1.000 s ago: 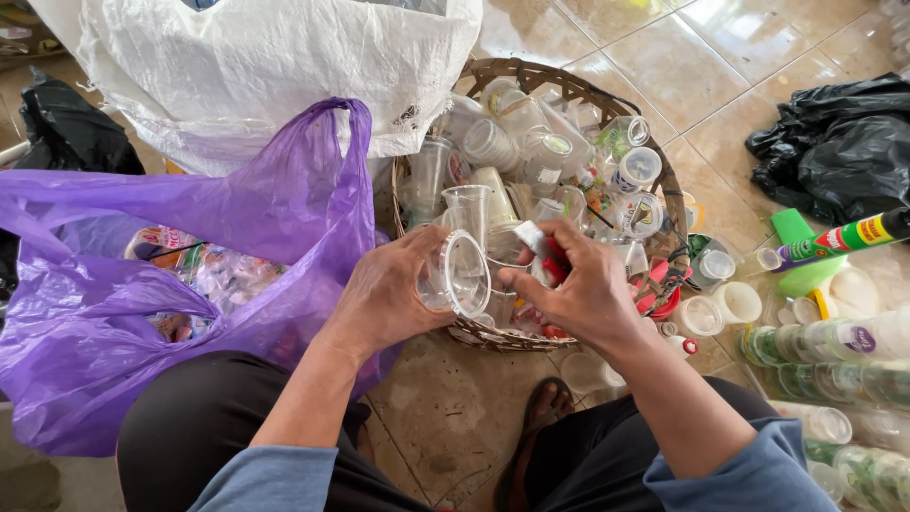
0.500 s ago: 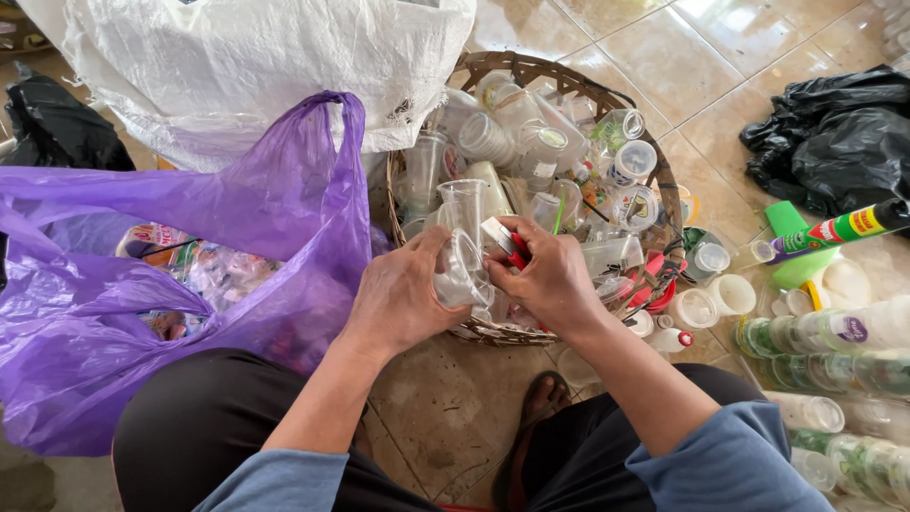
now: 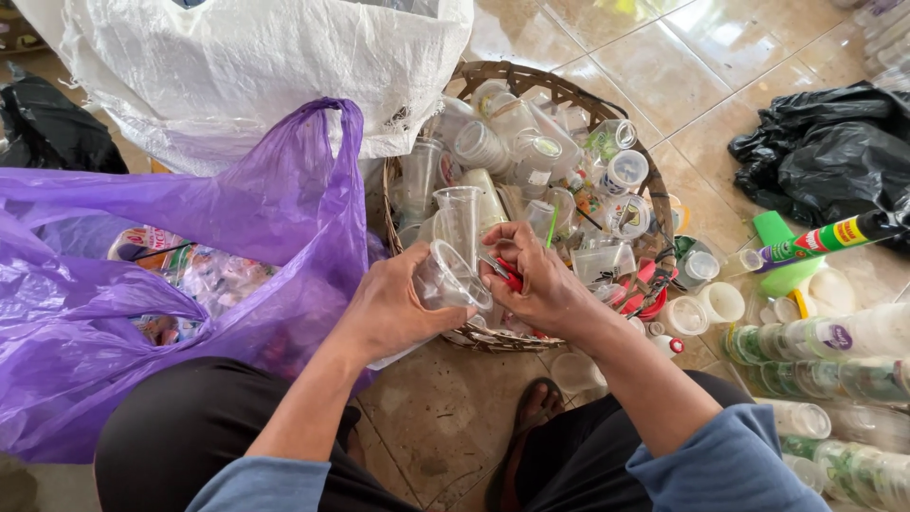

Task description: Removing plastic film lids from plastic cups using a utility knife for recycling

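My left hand [image 3: 396, 305] grips a clear plastic cup [image 3: 447, 279], tipped on its side, just above the near rim of a woven basket [image 3: 531, 74]. My right hand [image 3: 536, 275] is closed on a small red-handled tool [image 3: 510, 275] pressed against the cup's rim. The basket is packed with several clear plastic cups [image 3: 493, 142], some upright, some lying over. Part of the tool is hidden by my fingers.
A purple plastic bag [image 3: 171, 284] holding wrappers lies open at my left. A white sack [image 3: 265, 66] stands behind it. Black bags [image 3: 825, 152] lie at the right, with stacked cups [image 3: 825, 351] and a green bottle [image 3: 825, 237] on the tiled floor.
Both hands have stayed together at the basket's near rim. The cup has turned in my left hand and my right hand has shifted along its rim.
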